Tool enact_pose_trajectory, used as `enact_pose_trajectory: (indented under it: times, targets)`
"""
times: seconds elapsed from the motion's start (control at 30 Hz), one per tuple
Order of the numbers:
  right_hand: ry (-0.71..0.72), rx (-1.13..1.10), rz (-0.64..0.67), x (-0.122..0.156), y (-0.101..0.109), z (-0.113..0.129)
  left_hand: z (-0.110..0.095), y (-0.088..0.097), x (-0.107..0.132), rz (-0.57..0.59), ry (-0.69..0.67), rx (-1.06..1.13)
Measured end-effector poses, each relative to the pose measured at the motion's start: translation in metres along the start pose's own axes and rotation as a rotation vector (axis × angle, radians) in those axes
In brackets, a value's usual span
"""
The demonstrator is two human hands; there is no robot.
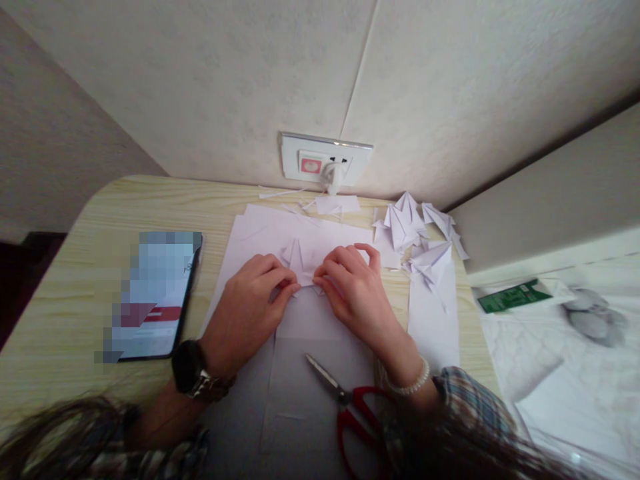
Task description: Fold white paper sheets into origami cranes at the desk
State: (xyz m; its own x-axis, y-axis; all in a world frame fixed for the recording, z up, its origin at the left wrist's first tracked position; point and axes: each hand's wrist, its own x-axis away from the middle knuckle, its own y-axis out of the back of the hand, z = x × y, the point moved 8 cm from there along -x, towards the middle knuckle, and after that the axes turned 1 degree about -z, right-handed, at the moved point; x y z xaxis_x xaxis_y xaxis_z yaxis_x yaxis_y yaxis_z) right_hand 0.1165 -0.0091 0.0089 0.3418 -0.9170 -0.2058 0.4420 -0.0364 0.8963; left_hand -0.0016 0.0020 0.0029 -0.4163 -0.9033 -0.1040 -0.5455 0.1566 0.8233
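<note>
Between my two hands is a small piece of folded white paper with a pointed fold standing up at its far side. The thumb and fingertips of my left hand pinch its left lower edge. At its right lower edge, my right hand pinches with thumb and forefinger, the other fingers curled above. Flat white sheets lie beneath both hands. Closer to me, scissors with red handles rest on the sheets, blades angled away to the left.
Several folded white paper shapes are heaped at the back right. A phone with a lit screen lies at left. Paper scraps lie by the wall below a socket with a white plug. A green-and-white packet lies right of the table.
</note>
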Motion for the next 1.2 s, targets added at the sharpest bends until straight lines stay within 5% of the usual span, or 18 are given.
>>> enact_pose_trajectory:
  times: [0.53, 1.2]
  targets:
    - [0.091, 0.054, 0.135, 0.0, -0.005, 0.018, 0.009, -0.002, 0.002, 0.165, 0.188, 0.068]
    - [-0.436, -0.023, 0.333, -0.012, -0.016, -0.011, 0.022, -0.004, -0.006, 0.253, 0.461, 0.064]
